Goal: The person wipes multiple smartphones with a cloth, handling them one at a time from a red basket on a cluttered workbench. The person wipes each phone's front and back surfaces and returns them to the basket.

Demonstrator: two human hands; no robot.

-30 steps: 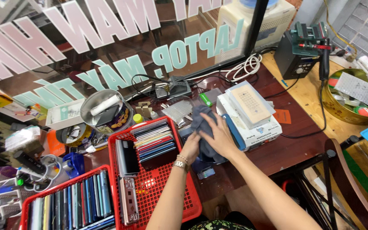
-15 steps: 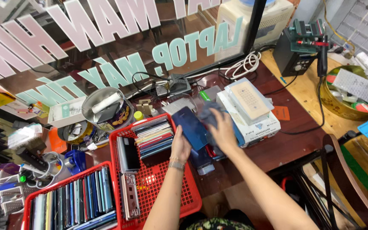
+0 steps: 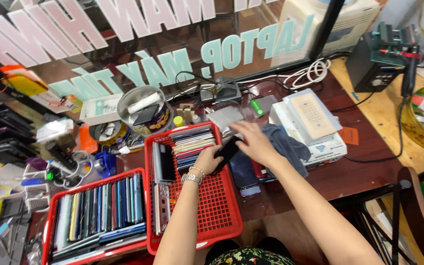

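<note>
Left hand point(image 3: 206, 161) sits above the near red basket point(image 3: 222, 216), wrist carrying a metal bracelet point(image 3: 191, 177). Its grip is pinched on the lower end of a dark phone point(image 3: 227, 151), thumb and fingers closed round the slab. The phone tilts up and to the right, over the basket's right rim.

Right hand point(image 3: 255, 142) lies flat on the phone's upper end, palm down, fingers stretched toward the left; whether that grip actually clamps the phone I cannot tell, since the palm hides the contact.

Just right of the right hand, a grey-blue cloth point(image 3: 286, 149) is draped against a white box point(image 3: 315, 132) with a flat white lid-like piece on top. Below the hands, a blue phone point(image 3: 244, 174) lies face up on the dark wood counter point(image 3: 339, 174), just beside the basket's outer wall.

Inside the near basket, a row of phones stands on edge point(image 3: 192, 145) at the far end; two more lie lengthwise along the left wall point(image 3: 162, 191). A second red basket point(image 3: 99, 211) to the left is packed with upright phones.

Farther back: a round tin point(image 3: 143, 112) holding odd items, a green marker point(image 3: 257, 107), a coil of white cable point(image 3: 310, 72), a black device point(image 3: 381, 56) at the far right.
</note>
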